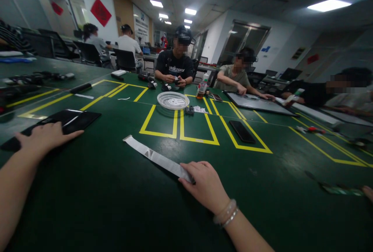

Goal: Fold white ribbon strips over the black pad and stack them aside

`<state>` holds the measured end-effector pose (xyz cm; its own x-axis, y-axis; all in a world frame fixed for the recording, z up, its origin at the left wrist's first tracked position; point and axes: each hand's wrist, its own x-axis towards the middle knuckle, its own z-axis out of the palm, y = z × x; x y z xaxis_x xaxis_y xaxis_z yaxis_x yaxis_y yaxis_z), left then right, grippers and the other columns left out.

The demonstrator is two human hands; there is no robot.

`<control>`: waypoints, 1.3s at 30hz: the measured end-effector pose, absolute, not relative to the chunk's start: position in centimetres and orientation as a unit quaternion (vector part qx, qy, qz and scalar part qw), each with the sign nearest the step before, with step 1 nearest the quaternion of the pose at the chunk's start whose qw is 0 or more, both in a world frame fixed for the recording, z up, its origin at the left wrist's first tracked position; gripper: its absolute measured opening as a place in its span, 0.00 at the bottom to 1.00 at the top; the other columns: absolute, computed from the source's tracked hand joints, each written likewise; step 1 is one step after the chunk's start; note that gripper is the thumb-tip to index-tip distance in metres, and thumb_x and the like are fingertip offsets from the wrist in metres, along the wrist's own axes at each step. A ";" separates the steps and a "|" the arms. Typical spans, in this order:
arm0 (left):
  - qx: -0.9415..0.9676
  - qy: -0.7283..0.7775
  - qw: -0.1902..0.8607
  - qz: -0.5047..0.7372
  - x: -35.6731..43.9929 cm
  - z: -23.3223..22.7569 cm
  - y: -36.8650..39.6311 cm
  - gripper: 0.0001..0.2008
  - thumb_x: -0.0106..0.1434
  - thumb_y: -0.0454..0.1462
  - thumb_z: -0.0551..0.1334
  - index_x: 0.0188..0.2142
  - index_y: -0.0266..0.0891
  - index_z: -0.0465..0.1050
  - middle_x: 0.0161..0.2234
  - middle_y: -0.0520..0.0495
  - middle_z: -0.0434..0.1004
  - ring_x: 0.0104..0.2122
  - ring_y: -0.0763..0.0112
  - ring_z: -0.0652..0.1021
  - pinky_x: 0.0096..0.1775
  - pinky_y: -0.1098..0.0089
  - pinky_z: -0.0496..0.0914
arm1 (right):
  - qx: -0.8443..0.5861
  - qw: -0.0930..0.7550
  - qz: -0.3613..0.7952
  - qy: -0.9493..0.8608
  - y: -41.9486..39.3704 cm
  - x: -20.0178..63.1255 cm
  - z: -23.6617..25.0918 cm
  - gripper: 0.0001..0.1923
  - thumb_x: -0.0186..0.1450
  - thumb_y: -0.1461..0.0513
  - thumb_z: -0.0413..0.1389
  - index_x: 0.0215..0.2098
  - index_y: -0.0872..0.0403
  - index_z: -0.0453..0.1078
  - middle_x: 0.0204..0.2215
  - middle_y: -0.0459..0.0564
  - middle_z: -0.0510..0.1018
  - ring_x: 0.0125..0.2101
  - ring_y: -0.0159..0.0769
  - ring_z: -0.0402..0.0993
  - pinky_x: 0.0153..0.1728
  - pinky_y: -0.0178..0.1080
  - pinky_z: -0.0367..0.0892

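Note:
A long, flat, pale grey ribbon cable [157, 160] lies slantwise on the green table in front of me. My right hand [205, 186], with bracelets on the wrist, is closed on its near end; the far end has a narrow connector strip. On the left, my left hand [48, 137] lies over a thin black flat panel [83, 120], thumb stretched out to the right and the other fingers partly hidden from view. The panel's left corner shows beyond the hand, and a light reflection crosses its surface.
Yellow tape outlines mark the green table [116, 213]. A white plastic basket [173, 101], a black phone [241, 131], a bottle [201, 87] and dark cables [43, 76] lie farther off. Co-workers sit across the table; one handles a small part, another leans over a large panel [259, 103].

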<state>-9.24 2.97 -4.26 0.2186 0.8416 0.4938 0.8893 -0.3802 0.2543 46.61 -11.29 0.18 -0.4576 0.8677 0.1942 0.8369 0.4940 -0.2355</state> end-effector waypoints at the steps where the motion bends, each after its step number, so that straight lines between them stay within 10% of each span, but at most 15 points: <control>1: -0.748 -0.585 0.092 -0.298 -9.6 -4.4 2.9 0.37 0.53 0.62 0.62 0.16 0.26 0.65 0.21 0.46 0.73 0.57 0.25 0.59 0.43 0.34 0.50 | -0.503 0.146 0.049 -0.850 -11.3 46.6 0.2 0.17 0.67 0.58 0.58 0.54 0.50 0.70 0.42 0.49 0.80 0.41 0.39 0.75 0.47 0.46 0.64; 5: -0.635 -0.680 0.184 -0.316 -9.0 -4.5 2.7 0.41 0.42 0.68 0.65 0.23 0.26 0.73 0.18 0.46 0.69 0.50 0.22 0.67 0.41 0.34 0.52 | -0.514 0.156 0.035 -0.843 -11.2 46.7 0.3 0.16 0.69 0.57 0.56 0.54 0.51 0.70 0.43 0.50 0.80 0.40 0.39 0.75 0.44 0.45 0.65; 12: -0.672 -0.724 0.058 -0.144 -0.8 -0.6 1.6 0.43 0.56 0.63 0.61 0.54 0.27 0.72 0.45 0.35 0.74 0.47 0.34 0.73 0.49 0.41 0.63 | -0.553 0.202 -0.012 -0.808 -10.9 47.3 0.3 0.17 0.71 0.56 0.52 0.55 0.53 0.69 0.43 0.52 0.78 0.40 0.40 0.75 0.42 0.43 0.66; 20: -0.880 -0.440 -0.058 -0.168 10.6 1.7 -2.3 0.35 0.55 0.51 0.70 0.58 0.40 0.67 0.57 0.41 0.66 0.57 0.45 0.66 0.64 0.45 0.47 | -0.632 0.201 -0.078 -0.744 -10.5 47.8 0.2 0.21 0.74 0.53 0.45 0.59 0.52 0.66 0.45 0.54 0.77 0.33 0.37 0.76 0.33 0.38 0.66; 27: -0.928 -0.253 -0.239 -0.134 16.7 1.3 -6.9 0.38 0.47 0.40 0.76 0.57 0.45 0.68 0.59 0.45 0.63 0.58 0.49 0.66 0.60 0.57 0.63 | -0.625 0.199 -0.102 -0.748 -10.4 47.9 0.0 0.21 0.75 0.55 0.42 0.59 0.54 0.66 0.44 0.55 0.77 0.32 0.37 0.76 0.31 0.39 0.66; 39: -0.941 -0.267 -0.153 -0.139 18.4 -1.6 -6.7 0.40 0.50 0.42 0.78 0.60 0.46 0.65 0.62 0.42 0.59 0.60 0.47 0.63 0.63 0.45 0.53 | -0.562 0.239 -0.050 -0.791 -10.7 47.3 0.4 0.20 0.75 0.56 0.44 0.61 0.53 0.64 0.49 0.56 0.77 0.45 0.41 0.75 0.45 0.44 0.66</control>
<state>18.43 -6.71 -1.59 0.8188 0.5451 0.1804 0.4600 -0.8108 0.3620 47.27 -10.74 0.36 -0.2548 0.8645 0.4333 0.9121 0.3637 -0.1890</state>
